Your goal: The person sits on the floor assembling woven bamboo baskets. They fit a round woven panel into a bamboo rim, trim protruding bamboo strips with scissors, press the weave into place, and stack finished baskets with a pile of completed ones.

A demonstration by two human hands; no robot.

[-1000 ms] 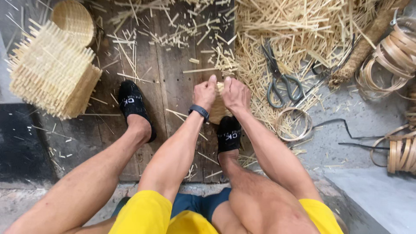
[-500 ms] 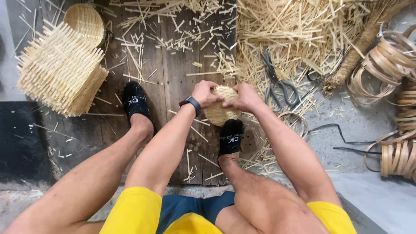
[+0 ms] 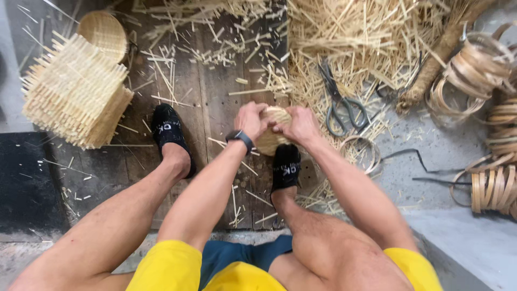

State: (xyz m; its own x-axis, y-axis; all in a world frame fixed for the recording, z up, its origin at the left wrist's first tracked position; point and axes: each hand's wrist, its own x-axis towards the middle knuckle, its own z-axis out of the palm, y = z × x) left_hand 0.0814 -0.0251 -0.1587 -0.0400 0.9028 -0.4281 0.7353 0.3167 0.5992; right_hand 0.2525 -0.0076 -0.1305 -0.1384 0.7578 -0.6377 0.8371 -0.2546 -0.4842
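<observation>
1. The left hand (image 3: 251, 119) and right hand (image 3: 300, 125) both grip a small woven basket (image 3: 272, 136), 1 on each side, fingers curled over its rim.
2. The basket sits low in the middle of the scene, just above the right foot (image 3: 285, 166) in its black sock, over the dark wooden boards (image 3: 215, 108).
3. A dark watch (image 3: 240, 138) wraps the left wrist.
4. The left foot (image 3: 170, 134), also in a black sock, rests flat on the boards, to the left of the hands and well apart from the basket.
5. Far left, a stack of woven mats (image 3: 75, 99) with loose strip ends lies on the boards; a finished round basket (image 3: 103, 35) sits just beyond it.
6. Scissors (image 3: 340, 102) lie right of the hands, near them, on a heap of cut strips (image 3: 366, 37) that spreads across the far side.
7. 1 thin hoop (image 3: 362, 153) lies on the floor just right of the right forearm.
8. At the right edge, coiled hoops (image 3: 476, 70) are piled far, with more bundled rings (image 3: 493, 186) nearer.
9. A rough stick (image 3: 431, 67) slants between the strips and the coils.
10. Yellow shorts (image 3: 177, 267) fill the near edge.
</observation>
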